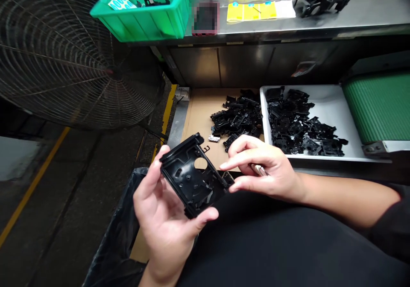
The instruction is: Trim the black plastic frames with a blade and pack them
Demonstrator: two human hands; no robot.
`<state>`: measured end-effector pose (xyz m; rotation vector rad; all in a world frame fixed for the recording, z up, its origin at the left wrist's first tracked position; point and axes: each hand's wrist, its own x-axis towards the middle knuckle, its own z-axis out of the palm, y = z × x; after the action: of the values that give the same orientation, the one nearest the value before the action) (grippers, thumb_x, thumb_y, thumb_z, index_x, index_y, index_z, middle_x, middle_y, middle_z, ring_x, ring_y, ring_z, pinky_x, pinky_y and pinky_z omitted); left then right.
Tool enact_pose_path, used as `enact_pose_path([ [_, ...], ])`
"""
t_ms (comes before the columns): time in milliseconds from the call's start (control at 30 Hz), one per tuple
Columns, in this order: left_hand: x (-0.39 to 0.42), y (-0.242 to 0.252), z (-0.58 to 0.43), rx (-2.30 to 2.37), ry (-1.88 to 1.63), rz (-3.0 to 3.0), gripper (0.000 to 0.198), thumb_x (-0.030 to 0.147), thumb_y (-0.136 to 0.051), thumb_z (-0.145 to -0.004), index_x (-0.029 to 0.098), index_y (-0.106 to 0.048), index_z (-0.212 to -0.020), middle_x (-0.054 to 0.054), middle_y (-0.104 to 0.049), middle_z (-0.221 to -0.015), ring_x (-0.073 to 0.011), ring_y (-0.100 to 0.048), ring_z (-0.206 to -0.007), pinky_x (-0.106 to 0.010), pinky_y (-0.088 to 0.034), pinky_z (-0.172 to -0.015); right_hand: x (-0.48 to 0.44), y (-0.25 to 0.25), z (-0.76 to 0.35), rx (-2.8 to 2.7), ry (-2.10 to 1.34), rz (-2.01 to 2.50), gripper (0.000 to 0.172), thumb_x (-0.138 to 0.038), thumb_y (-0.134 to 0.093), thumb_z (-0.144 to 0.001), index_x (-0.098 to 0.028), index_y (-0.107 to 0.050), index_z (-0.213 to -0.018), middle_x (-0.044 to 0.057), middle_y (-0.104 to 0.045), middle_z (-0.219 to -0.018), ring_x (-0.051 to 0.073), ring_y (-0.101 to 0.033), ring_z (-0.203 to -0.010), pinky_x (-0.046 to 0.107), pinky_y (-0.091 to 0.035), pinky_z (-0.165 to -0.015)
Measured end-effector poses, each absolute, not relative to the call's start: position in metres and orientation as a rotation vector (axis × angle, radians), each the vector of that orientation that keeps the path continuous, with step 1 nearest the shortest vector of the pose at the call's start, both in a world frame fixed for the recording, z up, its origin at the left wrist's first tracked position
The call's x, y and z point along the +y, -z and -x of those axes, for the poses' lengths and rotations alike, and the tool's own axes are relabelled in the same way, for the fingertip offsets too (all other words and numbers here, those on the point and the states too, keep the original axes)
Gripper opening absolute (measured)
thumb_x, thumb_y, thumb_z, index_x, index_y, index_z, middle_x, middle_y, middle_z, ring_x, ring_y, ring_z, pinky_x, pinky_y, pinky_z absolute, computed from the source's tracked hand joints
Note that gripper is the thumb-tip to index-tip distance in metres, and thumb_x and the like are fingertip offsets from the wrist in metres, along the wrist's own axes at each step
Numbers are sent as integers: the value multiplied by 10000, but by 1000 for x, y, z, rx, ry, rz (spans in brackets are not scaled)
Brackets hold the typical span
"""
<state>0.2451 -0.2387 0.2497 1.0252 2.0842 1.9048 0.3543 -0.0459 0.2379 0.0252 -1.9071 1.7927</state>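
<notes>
The person's left hand has a closed, cradling grip on a black moulded plastic frame, which is tilted just above the lap in the lower middle of the picture, with the thumb across its near edge and a round hole showing in its face. The right hand has a closed grip on a slim metal tool, tucked in against the curled fingers, while its extended fingertips reach to the frame's right corner; whether they touch it is hard to tell. Beyond the hands, a loose heap of black plastic parts lies on a cardboard sheet, with a small metal clip at its near edge. To the right, a white tray holds a larger heap of black parts, beside a green conveyor belt. Along the top, a steel desk carries a yellow sheet and another black part, and a green crate hangs at its left end. A wire-guarded fan fills the upper left, and a black bin liner sits lower left.
</notes>
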Motion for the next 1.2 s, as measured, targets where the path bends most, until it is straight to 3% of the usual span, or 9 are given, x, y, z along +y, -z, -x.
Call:
enact_pose_path([
  [300,-232,-243,-245,2019,-1941,-998,1016,252,-947,-584,356,-447,-1463,-62,-314,-1656,-350,-309,-1513,-565,-328,-1225,-32,-235,-348,-1886,-1837,-95,291,-240,-857,-793,-231,-780,-1074,22,-556,-912,85,-483,-642,214,-430,-500],
  [533,-229,-244,-248,2081,-1961,-981,1013,297,-955,-566,382,-469,-1451,-38,-354,-1640,-362,-257,-1529,-564,-342,-1229,-26,-234,-344,-1878,-1866,-138,308,-243,-866,-781,-236,-787,-1079,20,-557,-901,87,-484,-647,214,-435,-508],
  [833,-236,-246,-252,2103,-1968,-946,1012,298,-949,-578,348,-456,-1460,-72,-343,-1643,-352,-290,-1520,-542,-372,-1211,-28,-235,-340,-1888,-1880,-197,320,-274,-870,-776,-241,-786,-1083,26,-572,-901,102,-514,-661,239,-469,-548],
  [967,-240,-244,-253,2093,-1965,-900,1020,309,-951,-568,333,-458,-1461,-97,-290,-1659,-377,-346,-1492,-532,-442,-1162,-32,-232,-339,-1886,-1888,-215,337,-275,-878,-764,-243,-783,-1086,26,-574,-901,111,-532,-675,239,-475,-548],
  [1200,-254,-236,-261,2139,-1884,-729,1006,287,-906,-657,341,-378,-1513,-130,-499,-1511,-344,-529,-1371,-459,-529,-1080,-44,-232,-338,-1933,-1837,-243,304,-235,-857,-788,-229,-775,-1081,26,-611,-888,121,-560,-697,252,-502,-589],
])
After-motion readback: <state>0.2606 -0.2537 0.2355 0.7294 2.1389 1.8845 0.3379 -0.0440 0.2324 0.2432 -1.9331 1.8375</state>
